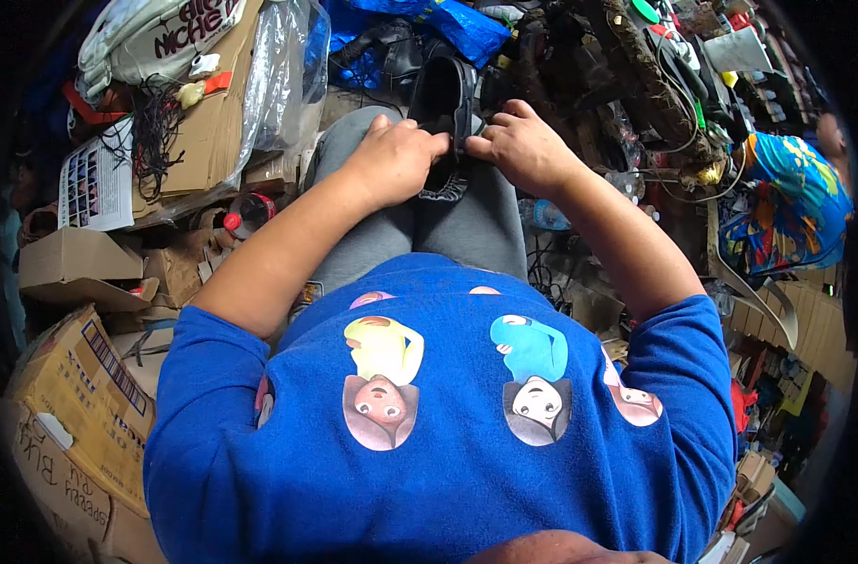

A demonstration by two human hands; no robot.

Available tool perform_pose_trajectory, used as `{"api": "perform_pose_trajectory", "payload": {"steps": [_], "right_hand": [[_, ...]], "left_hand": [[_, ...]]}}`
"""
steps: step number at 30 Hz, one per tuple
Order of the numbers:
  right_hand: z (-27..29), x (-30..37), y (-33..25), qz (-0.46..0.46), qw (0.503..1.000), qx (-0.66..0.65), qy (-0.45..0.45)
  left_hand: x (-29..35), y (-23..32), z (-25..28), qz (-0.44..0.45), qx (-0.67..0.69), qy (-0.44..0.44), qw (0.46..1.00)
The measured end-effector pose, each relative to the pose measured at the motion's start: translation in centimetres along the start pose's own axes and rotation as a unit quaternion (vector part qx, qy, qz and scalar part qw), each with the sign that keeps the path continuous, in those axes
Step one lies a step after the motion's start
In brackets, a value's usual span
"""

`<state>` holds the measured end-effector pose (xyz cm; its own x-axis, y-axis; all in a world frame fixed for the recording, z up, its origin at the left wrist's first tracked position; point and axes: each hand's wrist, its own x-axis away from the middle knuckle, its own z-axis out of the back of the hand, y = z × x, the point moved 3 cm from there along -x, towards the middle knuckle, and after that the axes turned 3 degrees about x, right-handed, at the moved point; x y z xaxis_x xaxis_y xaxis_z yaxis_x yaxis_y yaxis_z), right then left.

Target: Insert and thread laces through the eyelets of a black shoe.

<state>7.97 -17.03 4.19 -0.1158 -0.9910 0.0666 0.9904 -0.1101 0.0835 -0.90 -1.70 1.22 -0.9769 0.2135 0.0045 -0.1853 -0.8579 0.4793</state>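
Our left hand and right hand both pinch the black shoe; brown carton's contents hidden from us.

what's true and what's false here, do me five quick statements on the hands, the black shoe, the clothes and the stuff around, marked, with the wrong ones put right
1. The left hand and right hand are both at the black shoe. True.
2. The person wears a plain red top. False: the shirt is blue with printed figures.
3. A bottle with a red cap lies to the left of the legs. True.
4. The trousers are bright white. False: they are grey.
5. Clear plastic lies over part of the cardboard at the upper left. True.
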Motion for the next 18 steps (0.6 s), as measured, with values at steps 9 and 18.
{"api": "perform_pose_trajectory", "payload": {"steps": [9,18], "right_hand": [[-1.4,3.9,2.2,-0.042,0.999,0.009,-0.002],[-3.2,9.3,5.7,-0.441,0.722,-0.523,0.105]], "left_hand": [[8.2,-3.2,4.2,0.031,-0.044,0.045,0.998],[11.4,-8.6,6.3,0.150,0.436,0.142,0.876]]}}
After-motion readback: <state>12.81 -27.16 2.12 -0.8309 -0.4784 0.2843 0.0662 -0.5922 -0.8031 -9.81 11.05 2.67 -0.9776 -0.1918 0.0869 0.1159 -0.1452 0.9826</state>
